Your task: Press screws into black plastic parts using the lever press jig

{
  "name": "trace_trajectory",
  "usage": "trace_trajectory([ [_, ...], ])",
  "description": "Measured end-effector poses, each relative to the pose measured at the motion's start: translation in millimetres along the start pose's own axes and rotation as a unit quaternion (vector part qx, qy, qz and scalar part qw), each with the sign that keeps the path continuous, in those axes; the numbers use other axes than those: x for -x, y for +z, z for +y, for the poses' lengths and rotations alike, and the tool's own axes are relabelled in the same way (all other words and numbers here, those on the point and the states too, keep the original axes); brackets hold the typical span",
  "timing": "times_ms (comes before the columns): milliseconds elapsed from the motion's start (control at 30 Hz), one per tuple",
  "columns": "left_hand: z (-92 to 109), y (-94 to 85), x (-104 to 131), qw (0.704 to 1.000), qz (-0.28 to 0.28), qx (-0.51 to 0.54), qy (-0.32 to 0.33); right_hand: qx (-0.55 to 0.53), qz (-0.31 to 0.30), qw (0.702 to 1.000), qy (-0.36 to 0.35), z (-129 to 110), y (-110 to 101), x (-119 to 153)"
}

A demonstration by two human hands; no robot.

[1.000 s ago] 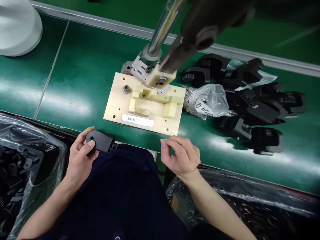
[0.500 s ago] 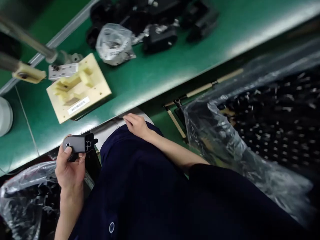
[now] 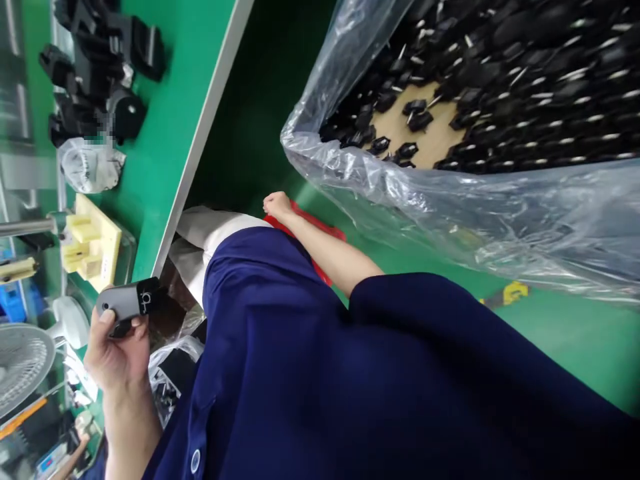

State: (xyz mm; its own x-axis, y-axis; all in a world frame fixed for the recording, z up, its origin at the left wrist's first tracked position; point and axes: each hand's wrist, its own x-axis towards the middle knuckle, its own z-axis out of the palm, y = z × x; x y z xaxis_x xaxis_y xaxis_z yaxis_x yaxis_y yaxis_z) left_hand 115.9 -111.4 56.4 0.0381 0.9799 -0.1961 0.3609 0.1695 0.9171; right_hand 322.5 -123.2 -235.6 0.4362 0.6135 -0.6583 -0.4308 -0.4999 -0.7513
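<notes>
My left hand [image 3: 120, 353] is closed around a dark grey and black plastic housing [image 3: 125, 301], held up near the bench edge. The thumb presses on its flat side, close to a round hole. A black end with a ring-like opening points right. My right hand [image 3: 277, 204] is curled into a loose fist beside my light trousers, above something red [image 3: 320, 233]. Nothing shows in its fingers. Beyond my left hand, a cream-coloured fixture [image 3: 103, 233] with yellow blocks sits on the green bench [image 3: 165, 127].
Black plastic parts [image 3: 95, 73] and a clear bag [image 3: 90, 163] lie on the bench. At the right stands a large container lined with clear plastic [image 3: 425, 200], full of small black parts [image 3: 525, 100]. A fan [image 3: 23, 367] and another person's arm [image 3: 73, 460] appear at left.
My view has swung to the right, bringing the lined container closer. My right hand has moved away from my lap to the side. The housing stays in my left hand.
</notes>
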Motion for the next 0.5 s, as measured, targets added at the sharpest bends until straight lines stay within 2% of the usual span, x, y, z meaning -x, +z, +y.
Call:
trace_trajectory([
  [100,2,2.0,3,1.0,-0.012,-0.026,-0.013,-0.064,0.027,0.998,0.001,13,-7,3],
  [167,3,-9.0,3,1.0,0.015,-0.027,-0.005,-0.092,0.038,0.995,-0.004,16,-7,-1],
  [267,8,-41.2,4,0.996,0.088,-0.021,0.027,-0.109,0.053,0.992,-0.017,8,-6,-19],
  [367,12,-79.3,13,0.989,0.14,-0.023,0.044,-0.114,0.052,0.99,-0.062,-16,3,-40],
  [433,11,-101.2,23,0.985,0.164,-0.022,0.051,-0.118,0.038,0.988,-0.09,-38,21,-46],
  [500,6,-118.0,32,0.982,0.179,-0.023,0.049,-0.126,0.004,0.986,-0.114,-59,51,-40],
])
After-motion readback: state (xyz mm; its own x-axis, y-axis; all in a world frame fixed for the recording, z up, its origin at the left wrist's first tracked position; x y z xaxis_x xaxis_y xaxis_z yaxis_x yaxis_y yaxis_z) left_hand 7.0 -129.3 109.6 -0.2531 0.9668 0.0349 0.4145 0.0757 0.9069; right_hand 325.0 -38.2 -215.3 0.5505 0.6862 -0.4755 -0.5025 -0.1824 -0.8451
